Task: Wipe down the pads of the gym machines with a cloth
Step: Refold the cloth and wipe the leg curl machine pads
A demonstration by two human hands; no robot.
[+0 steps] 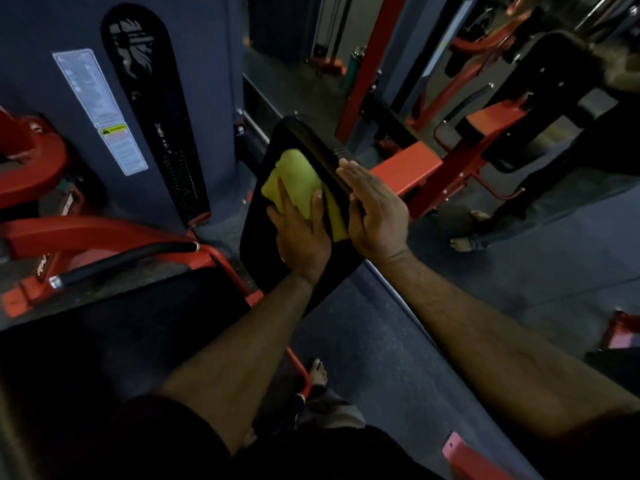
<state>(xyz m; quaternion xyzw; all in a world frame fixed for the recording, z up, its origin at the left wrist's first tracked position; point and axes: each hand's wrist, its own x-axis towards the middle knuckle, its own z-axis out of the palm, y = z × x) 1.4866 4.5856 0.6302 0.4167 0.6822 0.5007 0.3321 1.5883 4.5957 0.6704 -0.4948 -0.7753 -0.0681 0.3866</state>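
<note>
A black upright back pad of a red-framed gym machine stands in the middle of the view, tilted away from me. My left hand presses a folded yellow-green cloth flat against the pad's face, fingers spread over the cloth's lower part. My right hand lies with flat, straight fingers along the pad's right edge, steadying it from the side. The black seat pad of the same machine is below and to the left, dark and partly hidden by my left forearm.
A grey weight-stack housing with a white label stands left of the pad. Red frame tubes and a black handle run at lower left. Another red machine is behind right. Another person's feet stand at right; my own foot shows below.
</note>
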